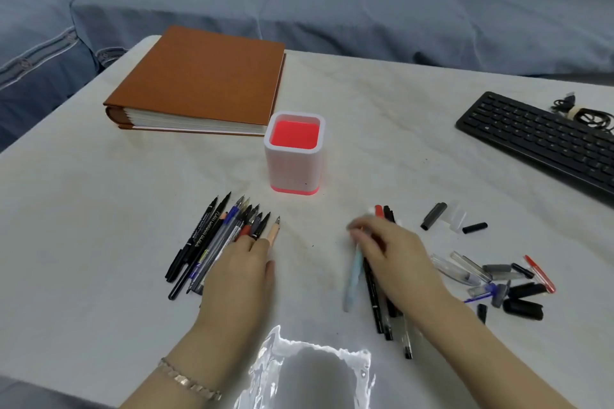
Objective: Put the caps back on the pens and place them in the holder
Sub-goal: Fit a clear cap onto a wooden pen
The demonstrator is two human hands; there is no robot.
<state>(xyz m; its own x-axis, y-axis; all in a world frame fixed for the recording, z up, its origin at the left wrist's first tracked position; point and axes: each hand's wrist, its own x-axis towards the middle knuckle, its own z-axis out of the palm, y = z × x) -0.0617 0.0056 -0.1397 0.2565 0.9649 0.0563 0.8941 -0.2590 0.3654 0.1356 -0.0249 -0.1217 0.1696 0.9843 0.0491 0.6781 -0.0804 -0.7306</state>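
Closest in, a bracelet (189,382) is sitting on the left wrist. The left hand (244,262) is lying flat on the near ends of a bunch of uncapped pens (212,242), its fingers (262,244) straight and relaxed, pressing rather than gripping.

Those pens are lying side by side on the worktop (99,242). Their long axes are running from near to far, with the bare tips pointing away from the person and leaning a bit right, roughly at the holder (292,169).

The right hand (398,262) is hovering over a second group of pens (382,312) that are looking capped already. A light blue pen (352,282) is poking out from under its fingers. Too blurry there, so I'm not able to tell if it's pinching that pen or just touching it.

The holder is standing upright beyond both hands, between them, and nothing is showing inside. The loose caps (511,279) are scattered just to the right of the right hand, well apart from the uncapped bunch. So I'm guessing the right hand is the one fetching caps while the left is feeding pens across.
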